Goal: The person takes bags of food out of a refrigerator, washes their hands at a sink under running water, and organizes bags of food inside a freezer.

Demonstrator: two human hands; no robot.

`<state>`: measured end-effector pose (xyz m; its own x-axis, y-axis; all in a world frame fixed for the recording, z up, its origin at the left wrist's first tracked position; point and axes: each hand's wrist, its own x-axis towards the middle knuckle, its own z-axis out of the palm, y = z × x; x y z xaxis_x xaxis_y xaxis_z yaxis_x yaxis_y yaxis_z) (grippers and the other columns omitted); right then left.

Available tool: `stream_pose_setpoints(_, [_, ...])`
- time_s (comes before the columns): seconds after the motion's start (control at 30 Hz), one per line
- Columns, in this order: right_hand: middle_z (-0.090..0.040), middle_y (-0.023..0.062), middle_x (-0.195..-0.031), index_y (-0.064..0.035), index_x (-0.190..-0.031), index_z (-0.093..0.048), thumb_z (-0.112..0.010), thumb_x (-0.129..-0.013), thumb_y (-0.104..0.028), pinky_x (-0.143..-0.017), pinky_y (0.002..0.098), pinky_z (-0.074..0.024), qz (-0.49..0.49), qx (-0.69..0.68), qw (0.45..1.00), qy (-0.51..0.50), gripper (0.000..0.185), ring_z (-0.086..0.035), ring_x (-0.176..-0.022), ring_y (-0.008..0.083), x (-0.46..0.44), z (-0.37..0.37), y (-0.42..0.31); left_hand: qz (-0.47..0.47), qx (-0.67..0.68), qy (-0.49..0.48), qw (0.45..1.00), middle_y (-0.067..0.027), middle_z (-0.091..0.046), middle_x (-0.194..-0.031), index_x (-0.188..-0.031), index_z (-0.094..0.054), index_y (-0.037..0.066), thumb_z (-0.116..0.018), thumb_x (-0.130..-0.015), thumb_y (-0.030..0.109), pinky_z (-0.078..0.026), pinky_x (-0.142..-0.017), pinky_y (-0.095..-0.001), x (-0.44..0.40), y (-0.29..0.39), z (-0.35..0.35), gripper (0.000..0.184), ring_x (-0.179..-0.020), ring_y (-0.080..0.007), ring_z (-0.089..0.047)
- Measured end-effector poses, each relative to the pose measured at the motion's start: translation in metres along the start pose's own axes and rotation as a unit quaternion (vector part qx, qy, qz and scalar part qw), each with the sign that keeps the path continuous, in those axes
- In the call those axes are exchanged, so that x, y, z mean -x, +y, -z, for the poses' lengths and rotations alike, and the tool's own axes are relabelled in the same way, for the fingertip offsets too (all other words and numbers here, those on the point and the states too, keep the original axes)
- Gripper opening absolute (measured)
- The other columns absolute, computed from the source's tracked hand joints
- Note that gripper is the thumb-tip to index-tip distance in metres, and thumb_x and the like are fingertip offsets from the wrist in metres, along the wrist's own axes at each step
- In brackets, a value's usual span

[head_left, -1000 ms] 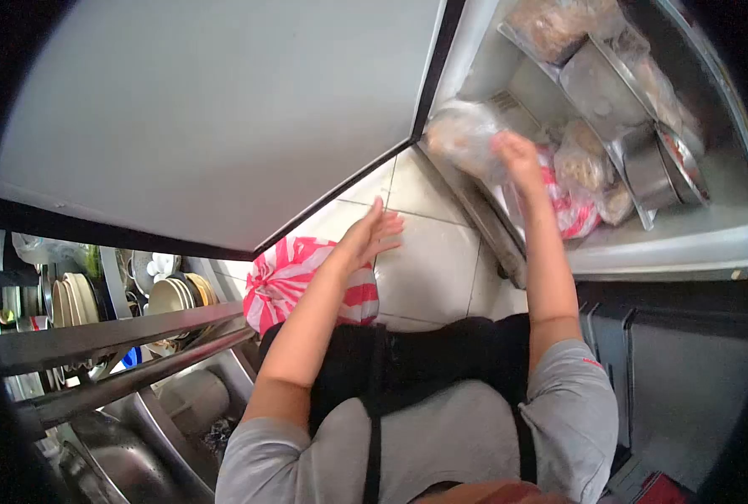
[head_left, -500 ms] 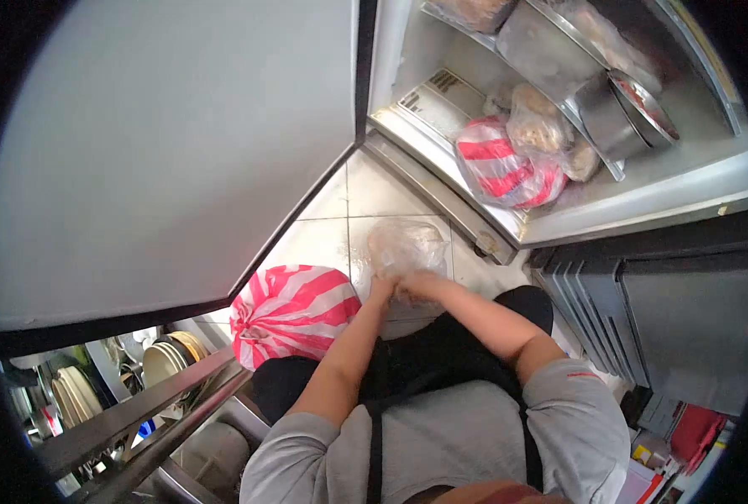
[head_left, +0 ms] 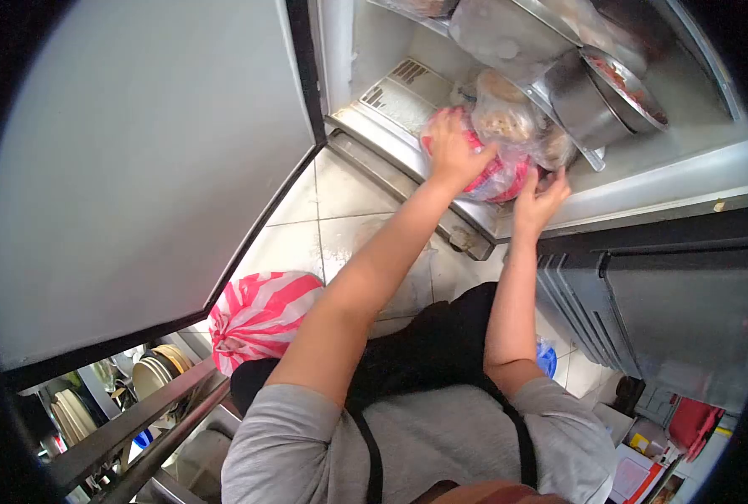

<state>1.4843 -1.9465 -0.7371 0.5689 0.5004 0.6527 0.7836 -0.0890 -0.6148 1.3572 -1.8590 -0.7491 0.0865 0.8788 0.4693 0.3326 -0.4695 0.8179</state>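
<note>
A red-and-white striped plastic bag (head_left: 508, 182) sits low inside the open refrigerator, at its front edge. Across its left side lies my left hand (head_left: 458, 155), fingers spread on the plastic and thumb apart. My right hand (head_left: 542, 202) is at the bag's right end with thumb and fingers apart; its fingertips are partly hidden. Clear bags of pale food (head_left: 506, 122) lie against the striped bag, just behind my hands. Another, tied striped bag (head_left: 265, 315) stands on the floor beside my left knee. Something clear on the floor (head_left: 367, 238) is partly covered by my left forearm.
The refrigerator door (head_left: 155, 168) stands open on the left. Metal pots (head_left: 596, 101) occupy the shelf above the bags. Stacked plates (head_left: 160, 378) fill a rack at lower left. A grey slatted unit (head_left: 676, 302) is close on my right.
Both hands have left the clear bag on the floor and moved up and forward into the refrigerator, to the striped bag. My view has shifted slightly.
</note>
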Motion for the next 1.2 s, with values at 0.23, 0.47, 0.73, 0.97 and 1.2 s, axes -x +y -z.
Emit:
stream_pose_setpoints(0.23, [-0.04,0.0212,-0.121,0.0137,-0.129,-0.017,-0.056,-0.083,-0.016,-0.091,0.0315,-0.0359,-0.274,-0.258,0.927,-0.007,0.068,-0.045,-0.105,0.023,0.0,-0.023,0.022,0.078,-0.111,-0.032,0.99,-0.0352,-0.023,-0.128,-0.124,-0.013,-0.019,-0.074,-0.054,0.046,-0.019,-0.102,-0.0459,-0.044,0.046,-0.065,0.114,-0.118,-0.045,-0.027])
stream_pose_setpoints(0.47, [-0.044,0.015,-0.119,0.005,-0.126,-0.026,-0.053,-0.082,-0.008,-0.092,0.0304,-0.0332,-0.253,-0.446,0.858,-0.037,0.053,-0.044,-0.107,0.02,-0.017,-0.021,0.002,0.05,-0.069,-0.038,0.996,-0.0352,-0.039,-0.111,-0.122,-0.015,-0.021,-0.077,-0.045,0.04,-0.037,-0.09,-0.0404,-0.057,0.04,-0.059,0.117,-0.102,-0.042,-0.043])
stream_pose_setpoints(0.73, [-0.043,0.0134,-0.119,0.0033,-0.125,-0.029,-0.051,-0.079,-0.004,-0.093,0.0313,-0.0325,-0.267,-0.526,0.807,-0.045,0.052,-0.043,-0.108,0.0202,-0.017,-0.008,0.002,0.038,-0.059,-0.017,0.997,-0.0353,-0.041,-0.107,-0.122,-0.012,-0.023,-0.076,-0.043,0.038,-0.04,-0.087,-0.0385,-0.056,0.039,-0.058,0.118,-0.098,-0.0423,-0.045])
stream_pose_setpoints(0.97, [-0.044,0.0066,-0.122,-0.0046,-0.124,-0.037,-0.05,-0.08,-0.007,-0.077,0.0277,-0.0413,-0.279,-0.476,0.829,-0.092,0.046,-0.046,-0.104,0.0151,-0.021,0.001,0.005,0.014,-0.009,-0.125,0.992,-0.0314,-0.041,-0.114,-0.128,-0.019,-0.014,-0.076,-0.048,0.048,-0.035,-0.093,-0.0386,-0.055,0.017,-0.036,0.116,-0.107,-0.0405,-0.042])
stream_pose_setpoints(1.2, [-0.049,0.0062,-0.117,-0.004,-0.12,-0.044,-0.051,-0.082,-0.009,-0.074,0.0271,-0.0426,-0.271,-0.344,0.891,-0.115,0.039,-0.049,-0.098,0.0141,0.0,-0.003,0.0,0.05,0.004,-0.279,0.959,-0.0193,-0.051,-0.113,-0.114,-0.051,0.001,-0.066,-0.073,0.036,-0.038,-0.089,-0.034,0.041,-0.053,0.069,0.056,-0.104,-0.0308,-0.05])
